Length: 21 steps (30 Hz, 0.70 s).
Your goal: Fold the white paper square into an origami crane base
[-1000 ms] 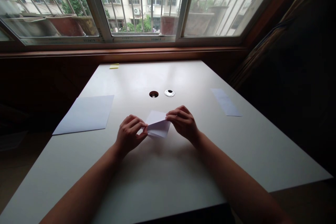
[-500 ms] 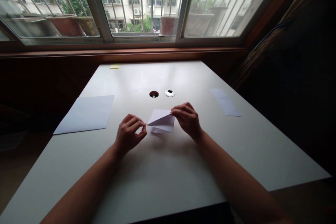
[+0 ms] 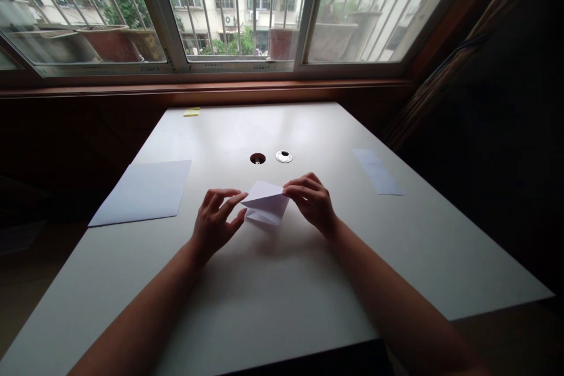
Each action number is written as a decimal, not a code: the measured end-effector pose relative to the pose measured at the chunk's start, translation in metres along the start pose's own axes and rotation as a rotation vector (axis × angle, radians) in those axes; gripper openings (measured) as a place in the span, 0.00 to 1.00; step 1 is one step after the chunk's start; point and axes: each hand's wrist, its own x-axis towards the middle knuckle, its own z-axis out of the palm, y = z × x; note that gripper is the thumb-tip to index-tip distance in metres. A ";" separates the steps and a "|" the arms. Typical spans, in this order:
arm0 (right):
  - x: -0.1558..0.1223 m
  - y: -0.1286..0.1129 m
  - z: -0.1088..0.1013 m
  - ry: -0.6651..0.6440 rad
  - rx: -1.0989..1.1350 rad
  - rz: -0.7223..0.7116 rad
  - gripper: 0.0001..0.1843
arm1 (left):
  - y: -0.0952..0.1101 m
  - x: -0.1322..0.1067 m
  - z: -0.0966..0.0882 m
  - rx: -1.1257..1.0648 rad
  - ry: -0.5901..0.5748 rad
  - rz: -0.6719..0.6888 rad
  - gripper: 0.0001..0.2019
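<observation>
A small folded sheet of white paper point(image 3: 266, 205) is held above the middle of the white table point(image 3: 282, 288), its layers standing partly apart. My right hand point(image 3: 312, 200) pinches the paper's right corner between thumb and fingers. On the other side, my left hand point(image 3: 219, 217) has its thumb and forefinger spread apart at the paper's left corner. The forefinger tip meets or nearly meets the upper layer; whether it touches I cannot tell.
Larger white sheets point(image 3: 143, 192) lie at the table's left edge. A paper strip point(image 3: 378, 171) rests on the right. Farther back are a cable hole point(image 3: 258, 158), its round cover point(image 3: 284, 157) and yellow sticky notes point(image 3: 191, 112). A barred window point(image 3: 238, 12) stands behind.
My left thumb and forefinger have parted and let go of the paper's left corner. The paper has tilted and shifted slightly left, with my right hand still pinching it.
</observation>
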 end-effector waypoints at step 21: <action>-0.006 0.009 0.014 -0.465 -0.039 -0.088 0.12 | 0.012 -0.002 0.009 -0.032 -0.365 0.237 0.07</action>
